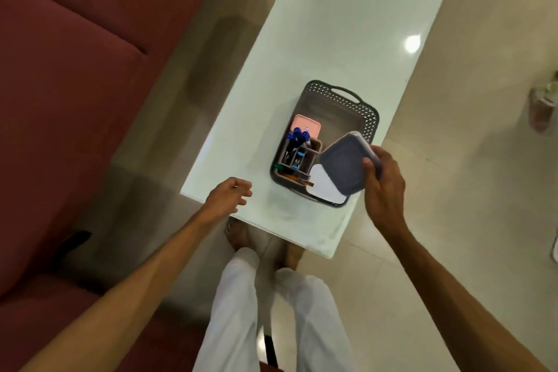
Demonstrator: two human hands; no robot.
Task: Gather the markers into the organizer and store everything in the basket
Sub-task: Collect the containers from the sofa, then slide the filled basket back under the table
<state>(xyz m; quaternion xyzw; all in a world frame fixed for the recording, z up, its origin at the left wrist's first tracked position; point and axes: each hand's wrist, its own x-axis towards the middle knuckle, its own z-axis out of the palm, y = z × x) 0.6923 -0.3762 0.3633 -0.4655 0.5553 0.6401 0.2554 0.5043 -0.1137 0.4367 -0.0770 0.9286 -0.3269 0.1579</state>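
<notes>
Grey basket [367,113] sits mid-frame on the white surface [332,24], holding the marker-filled organizer [297,155]. Right hand [385,187] fingers grip a slate-blue container [345,164] above it; left hand [228,198] hangs loosely curled, empty.

Dim, soft; glare on table [347,24]
</notes>
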